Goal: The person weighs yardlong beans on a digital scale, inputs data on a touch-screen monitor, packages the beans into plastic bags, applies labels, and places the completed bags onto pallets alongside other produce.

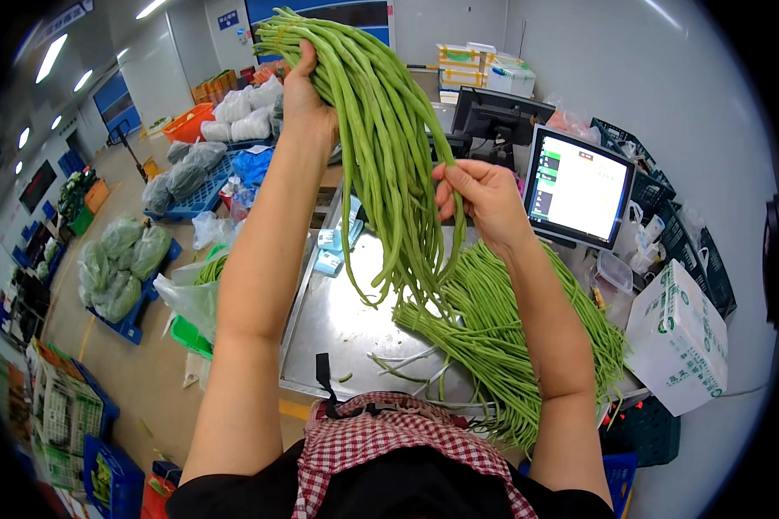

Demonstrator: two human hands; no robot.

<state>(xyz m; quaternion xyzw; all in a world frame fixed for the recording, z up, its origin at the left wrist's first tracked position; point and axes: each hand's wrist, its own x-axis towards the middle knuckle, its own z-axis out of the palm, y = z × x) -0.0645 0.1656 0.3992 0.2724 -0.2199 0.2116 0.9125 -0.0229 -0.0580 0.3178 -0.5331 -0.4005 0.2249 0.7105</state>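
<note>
A thick bundle of yard-long beans [383,130] is raised above the stainless steel table [337,331], its loose ends hanging down. My left hand [308,97] grips it near the top, where a thin band [289,32] circles the stems. At the bundle's right side, my right hand [483,194] pinches a hanging bean between thumb and fingers. Beneath my right forearm, a large heap of more yard-long beans [493,292] covers the table's right part. Loose white strips [406,360] and bits of bean lie near the table's front edge.
A lit touchscreen [581,185] stands behind the heap, with a white foam box [678,340] to its right. Blue label rolls [334,250] lie on the table's left side. Left of the table, a plastic bag [191,285] holds beans above a green crate [191,336]. Bagged vegetables [123,259] sit on a pallet.
</note>
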